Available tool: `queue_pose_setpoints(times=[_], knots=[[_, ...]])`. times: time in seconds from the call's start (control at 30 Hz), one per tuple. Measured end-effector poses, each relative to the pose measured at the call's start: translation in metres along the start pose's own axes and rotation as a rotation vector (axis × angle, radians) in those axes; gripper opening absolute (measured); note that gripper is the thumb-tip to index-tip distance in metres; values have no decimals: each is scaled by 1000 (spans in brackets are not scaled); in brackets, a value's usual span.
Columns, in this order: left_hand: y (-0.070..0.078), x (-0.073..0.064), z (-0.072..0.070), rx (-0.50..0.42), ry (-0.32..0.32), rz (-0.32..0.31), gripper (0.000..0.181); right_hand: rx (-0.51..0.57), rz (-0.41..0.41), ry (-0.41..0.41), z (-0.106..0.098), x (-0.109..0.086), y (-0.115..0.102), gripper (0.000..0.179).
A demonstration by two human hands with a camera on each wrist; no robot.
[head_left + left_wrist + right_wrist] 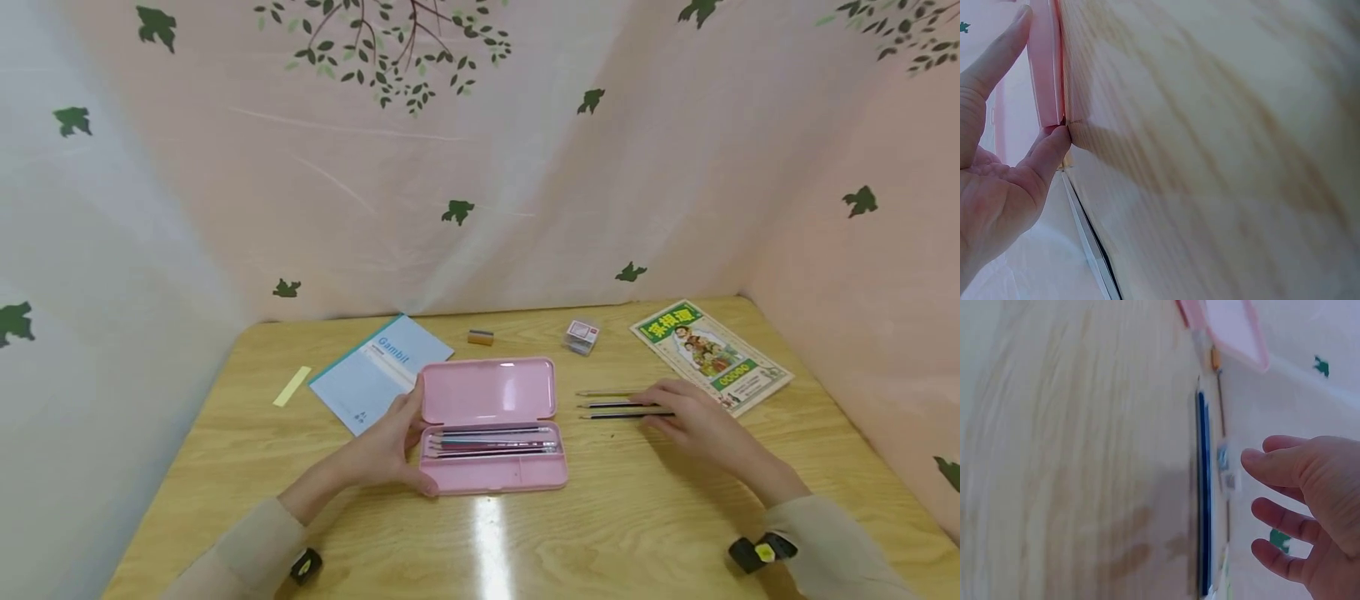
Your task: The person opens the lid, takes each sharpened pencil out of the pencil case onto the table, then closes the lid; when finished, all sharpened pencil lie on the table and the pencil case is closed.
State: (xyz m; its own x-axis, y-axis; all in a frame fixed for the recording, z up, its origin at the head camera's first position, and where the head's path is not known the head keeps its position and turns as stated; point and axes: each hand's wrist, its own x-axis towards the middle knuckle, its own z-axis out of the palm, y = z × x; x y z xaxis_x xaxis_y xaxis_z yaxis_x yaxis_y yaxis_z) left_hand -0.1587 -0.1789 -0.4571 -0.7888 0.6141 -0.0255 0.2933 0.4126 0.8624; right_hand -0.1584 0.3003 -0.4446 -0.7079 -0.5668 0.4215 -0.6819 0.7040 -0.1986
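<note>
A pink pencil case [468,477] lies open on the table, its lid tipped back and several pencils [491,444] inside the rear compartment. My left hand [386,446] holds the case by its left end, thumb at the front corner and fingers towards the hinge side. The left wrist view shows that hand [1007,181] spanning the end of the pink case [1047,62]. Right of the case, three pencils [611,405] lie side by side, tips pointing left. Over their right ends is my right hand [693,417], its fingers apart and relaxed in the right wrist view.
Behind the case's left side lies a blue notebook [360,383], with a yellow strip [292,386] beside it. An orange-brown sharpener-like block [481,337] and a small clear box [582,336] sit farther back. An illustrated booklet [720,358] lies at the back right, below the curtain [360,217].
</note>
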Motion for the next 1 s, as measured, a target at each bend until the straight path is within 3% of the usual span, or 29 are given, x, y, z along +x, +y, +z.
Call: queue_pose_setpoints(times=[0.3,0.73,1.0], knots=[[2,5,0,2,-4,-19,156,63,-94,-34,-6,31,-45,39],[1,1,-2,-5,-8,-22,157,177,-207,-115,29,74,-92,37],[1,1,-2,18,-3,-13,156,218,-138,-237,45,93,-110,34]])
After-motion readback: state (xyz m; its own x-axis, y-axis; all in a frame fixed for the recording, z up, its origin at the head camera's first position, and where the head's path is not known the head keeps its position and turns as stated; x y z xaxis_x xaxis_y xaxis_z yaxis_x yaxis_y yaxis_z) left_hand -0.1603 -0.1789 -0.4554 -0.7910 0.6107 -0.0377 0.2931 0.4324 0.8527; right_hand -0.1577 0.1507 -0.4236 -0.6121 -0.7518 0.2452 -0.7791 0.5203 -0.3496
